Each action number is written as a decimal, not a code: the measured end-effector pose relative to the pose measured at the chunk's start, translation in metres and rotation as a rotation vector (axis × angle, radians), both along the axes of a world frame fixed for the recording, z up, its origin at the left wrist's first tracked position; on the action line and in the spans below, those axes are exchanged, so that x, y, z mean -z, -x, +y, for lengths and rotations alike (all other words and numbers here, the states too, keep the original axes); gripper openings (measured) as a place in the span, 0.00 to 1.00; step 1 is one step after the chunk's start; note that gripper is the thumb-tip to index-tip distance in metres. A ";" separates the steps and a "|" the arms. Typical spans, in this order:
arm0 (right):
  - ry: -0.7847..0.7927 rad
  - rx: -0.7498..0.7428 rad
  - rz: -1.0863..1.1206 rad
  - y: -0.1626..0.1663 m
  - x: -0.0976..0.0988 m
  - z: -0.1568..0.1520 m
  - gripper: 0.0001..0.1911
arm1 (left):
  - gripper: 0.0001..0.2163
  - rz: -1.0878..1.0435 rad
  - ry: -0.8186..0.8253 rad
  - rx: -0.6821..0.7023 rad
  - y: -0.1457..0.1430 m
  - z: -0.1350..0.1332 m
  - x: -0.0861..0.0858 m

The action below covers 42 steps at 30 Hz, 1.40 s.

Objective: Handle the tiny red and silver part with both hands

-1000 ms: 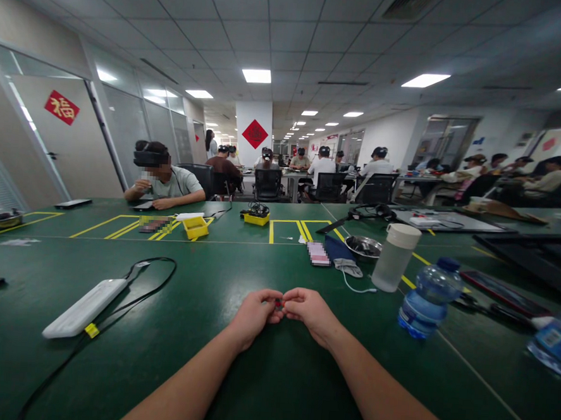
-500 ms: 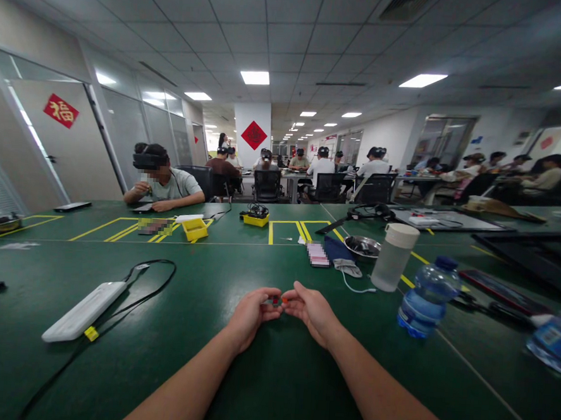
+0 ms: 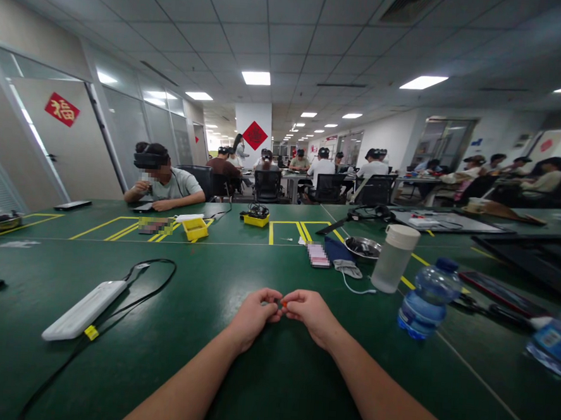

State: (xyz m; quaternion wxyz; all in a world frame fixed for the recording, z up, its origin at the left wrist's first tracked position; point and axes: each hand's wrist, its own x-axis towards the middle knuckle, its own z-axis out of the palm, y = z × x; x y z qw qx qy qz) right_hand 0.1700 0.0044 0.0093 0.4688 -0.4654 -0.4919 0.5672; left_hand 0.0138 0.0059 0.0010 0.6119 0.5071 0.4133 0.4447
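Close together over the green table (image 3: 197,331), my two hands meet at the fingertips. My left hand (image 3: 256,312) is closed in a pinch; what it grips is mostly hidden behind the fingers. In my right hand (image 3: 311,312), thumb and fingertips press round a small orange piece (image 3: 284,304), too small to name its kind. The piece shows in the narrow gap between both hands' fingertips.
Right of my hands stand a water bottle (image 3: 428,299) and a frosted cup (image 3: 394,258), with a metal bowl (image 3: 362,245) behind. Left lies a white power bank (image 3: 84,311) with a black cable. Across the table sits a person (image 3: 170,184), near a yellow bin (image 3: 195,229).
My right thumb has come down from its raised position and closed onto the fingers. The left fingers have drawn in too, and the dark red piece there is now covered.
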 end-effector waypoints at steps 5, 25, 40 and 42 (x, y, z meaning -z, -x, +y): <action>-0.012 -0.018 -0.003 -0.001 0.001 0.000 0.08 | 0.12 -0.022 0.030 0.018 0.000 0.003 0.003; 0.009 -0.072 0.061 -0.002 0.003 0.000 0.08 | 0.12 -0.131 0.136 0.002 0.001 0.004 0.001; -0.233 -0.019 -0.009 -0.001 0.008 0.004 0.15 | 0.07 0.113 -0.136 -0.069 0.000 0.003 0.007; -0.237 -0.021 -0.008 -0.001 0.007 0.004 0.15 | 0.07 0.130 -0.150 -0.085 0.000 0.004 0.008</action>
